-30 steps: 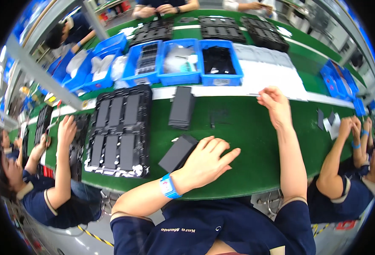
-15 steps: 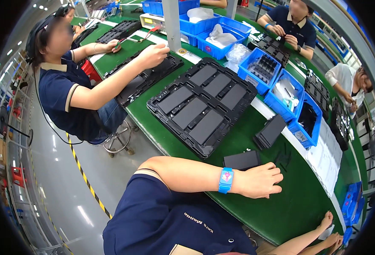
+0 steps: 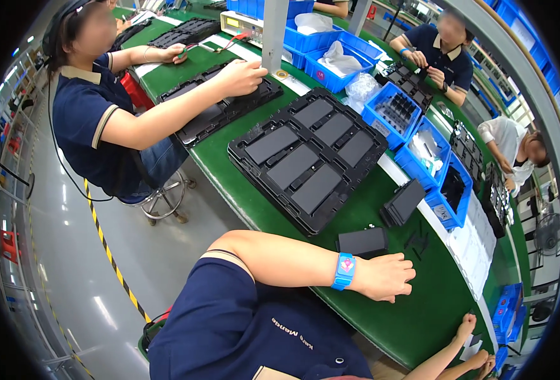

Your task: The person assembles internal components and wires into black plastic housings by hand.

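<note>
My left hand, with a blue band on its wrist, is palm down above the green table's near part. Its fingers are bent and bunched. Their tips are turned away, so whatever they hold, if anything, is hidden. Just beyond the wrist lies a dark flat rectangular block. A stack of similar dark slabs stands farther back. Several thin black strips lie beyond my fingers. Nowhere in the picture can I find my right hand.
A black tray of dark rectangular slabs occupies the table's middle. Blue bins line its far right side, by a grey post. A co-worker sits at left; a neighbour's hands work at lower right.
The view has shifted a little. My left hand has come slightly nearer, away from the dark block, and its fingers are drawn closer together.
</note>
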